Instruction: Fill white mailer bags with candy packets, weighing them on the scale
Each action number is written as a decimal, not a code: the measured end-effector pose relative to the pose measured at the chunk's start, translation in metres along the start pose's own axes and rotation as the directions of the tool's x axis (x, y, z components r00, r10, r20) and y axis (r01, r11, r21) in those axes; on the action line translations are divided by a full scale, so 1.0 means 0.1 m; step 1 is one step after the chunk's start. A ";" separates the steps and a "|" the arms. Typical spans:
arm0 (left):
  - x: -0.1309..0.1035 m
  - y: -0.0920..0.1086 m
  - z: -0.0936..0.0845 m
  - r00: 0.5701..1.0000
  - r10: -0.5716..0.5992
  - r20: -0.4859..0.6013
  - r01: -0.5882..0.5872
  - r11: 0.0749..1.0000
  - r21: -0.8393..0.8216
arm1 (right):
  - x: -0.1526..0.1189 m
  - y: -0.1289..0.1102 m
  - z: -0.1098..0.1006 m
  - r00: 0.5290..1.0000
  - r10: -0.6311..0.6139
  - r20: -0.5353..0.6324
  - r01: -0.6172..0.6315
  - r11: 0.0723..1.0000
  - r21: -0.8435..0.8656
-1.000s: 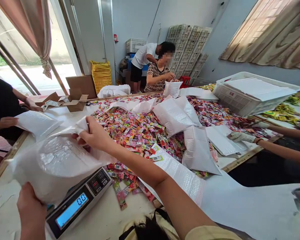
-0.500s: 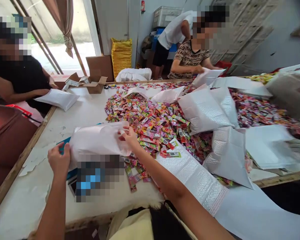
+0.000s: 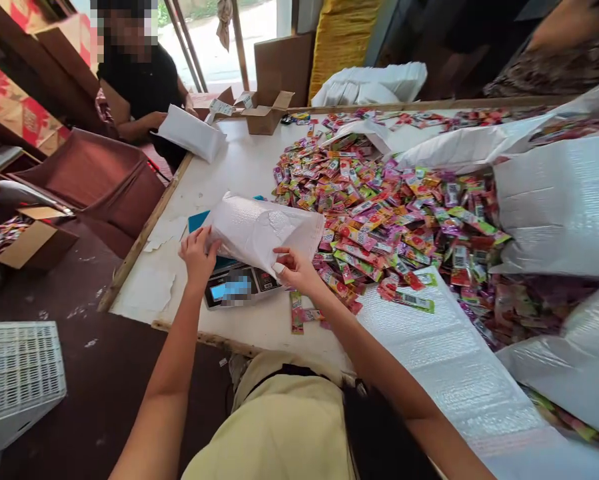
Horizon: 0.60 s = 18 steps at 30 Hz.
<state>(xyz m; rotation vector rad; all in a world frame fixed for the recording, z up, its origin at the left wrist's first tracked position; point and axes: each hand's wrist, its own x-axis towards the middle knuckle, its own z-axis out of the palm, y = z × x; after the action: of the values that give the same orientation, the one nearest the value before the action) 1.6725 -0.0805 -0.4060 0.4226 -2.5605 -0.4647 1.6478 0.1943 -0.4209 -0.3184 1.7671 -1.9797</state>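
Note:
I hold a white bubble mailer bag (image 3: 264,230) with both hands above a small digital scale (image 3: 236,288) near the table's front edge. My left hand (image 3: 196,250) grips the bag's left end. Its lower right edge is pinched by my right hand (image 3: 292,267). The bag looks filled and tilts over the scale, hiding most of it. A large heap of colourful candy sachets (image 3: 379,213) lies just right of my hands, with a few loose sachets (image 3: 299,313) under my right wrist.
Empty white mailers (image 3: 559,207) lie over the heap at right and a flat one (image 3: 449,360) by my right arm. A person in black sits at the far left corner with a bag (image 3: 189,133). Cardboard boxes (image 3: 264,113), a brown bin (image 3: 94,180) and a white crate (image 3: 22,367) stand around.
The view has swung down and left. The bag has come closer to my body and now sits over the scale; both hands have kept their hold.

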 end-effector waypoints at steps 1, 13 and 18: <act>0.06 -0.01 0.01 0.999 -0.029 0.020 0.028 0.999 0.028 | 0.02 0.02 0.05 1.000 0.002 0.009 -0.002 0.999 0.053; -0.06 0.03 -0.28 0.992 -0.113 -0.058 0.107 0.990 -0.090 | -0.14 -0.38 -0.11 0.948 -0.127 -0.293 0.186 0.965 0.185; -0.30 0.09 -0.42 0.987 -0.070 -0.147 0.040 0.980 -0.196 | -0.42 -0.41 -0.30 0.934 -0.164 -0.317 0.186 0.982 0.041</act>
<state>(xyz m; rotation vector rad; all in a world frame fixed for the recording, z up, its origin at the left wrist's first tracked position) 1.7170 -0.0713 -0.3808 0.4423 -2.3353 -0.6671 1.6627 0.2431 -0.3792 -0.1482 1.9089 -2.3196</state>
